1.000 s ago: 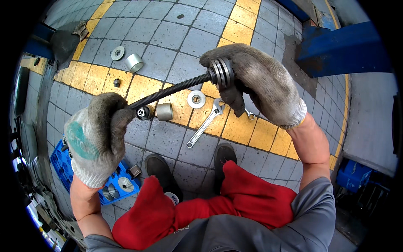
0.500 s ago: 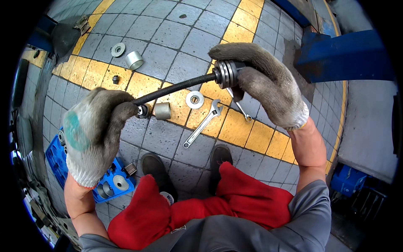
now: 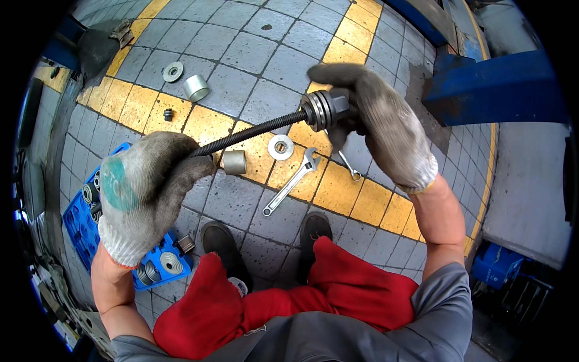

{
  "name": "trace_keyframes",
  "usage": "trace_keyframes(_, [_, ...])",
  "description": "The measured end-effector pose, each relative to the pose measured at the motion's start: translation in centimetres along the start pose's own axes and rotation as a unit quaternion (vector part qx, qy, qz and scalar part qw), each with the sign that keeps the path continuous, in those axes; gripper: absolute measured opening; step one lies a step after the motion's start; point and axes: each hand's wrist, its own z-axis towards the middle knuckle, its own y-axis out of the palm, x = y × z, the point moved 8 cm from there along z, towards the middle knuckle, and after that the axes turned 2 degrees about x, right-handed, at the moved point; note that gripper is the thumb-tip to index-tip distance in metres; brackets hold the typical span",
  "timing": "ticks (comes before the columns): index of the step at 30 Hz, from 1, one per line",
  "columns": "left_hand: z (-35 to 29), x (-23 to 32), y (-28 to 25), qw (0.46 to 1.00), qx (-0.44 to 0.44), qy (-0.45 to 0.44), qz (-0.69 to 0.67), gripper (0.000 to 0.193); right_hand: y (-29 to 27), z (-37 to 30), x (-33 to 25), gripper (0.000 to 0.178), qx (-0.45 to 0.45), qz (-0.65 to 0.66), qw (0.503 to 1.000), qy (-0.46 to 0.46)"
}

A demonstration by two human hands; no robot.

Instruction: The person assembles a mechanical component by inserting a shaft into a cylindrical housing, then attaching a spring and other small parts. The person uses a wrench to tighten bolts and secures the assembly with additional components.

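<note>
A long black threaded rod point(image 3: 253, 134) slants up to the right in front of me. My left hand point(image 3: 148, 187), in a worn grey glove with a green patch, is closed around its lower left end, hiding that end. At the upper right end sit stacked dark metal rings point(image 3: 318, 110) and a hex nut point(image 3: 341, 104). My right hand point(image 3: 392, 120), also gloved, curls around the nut's outer end, with one finger stretched past it and the thumb below. Behind the rod on the floor lie a metal sleeve point(image 3: 234, 163) and a thick washer point(image 3: 280, 147).
On the tiled floor lie an adjustable wrench point(image 3: 292, 183), a combination wrench point(image 3: 351, 168), another sleeve point(image 3: 195, 88), a flanged ring point(image 3: 173, 72) and a small black fitting point(image 3: 168, 114). A blue tool case point(image 3: 187, 264) lies open at left. A blue steel beam point(image 3: 494, 90) juts in at right.
My right fingers have shifted around the nut and the thumb has dropped lower, so more of the nut shows. My left hand has moved slightly right along with the rod.
</note>
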Motion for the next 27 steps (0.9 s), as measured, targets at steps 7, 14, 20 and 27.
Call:
trace_keyframes(7, [0.0,-0.1,-0.1,1.0,0.004,-0.022,-0.006,0.016,-0.1,-0.1,-1.6,0.039,0.046,-0.08,0.991,-0.096])
trace_keyframes(14, [0.2,0.5,0.3,1.0,-0.006,0.019,0.004,0.016,-0.2,-0.7,-1.1,0.033,-0.01,-0.061,0.998,-0.017])
trace_keyframes(20, [0.5,-0.2,0.6,0.996,-0.054,-0.046,-0.055,0.02,-0.2,-0.7,-1.6,0.033,-0.017,-0.053,0.99,-0.131])
trace_keyframes(27, [-0.3,-3.3,2.1,0.917,-0.167,-0.277,-0.233,0.028,0.2,-1.2,-2.7,0.04,-0.067,-0.125,0.958,-0.25])
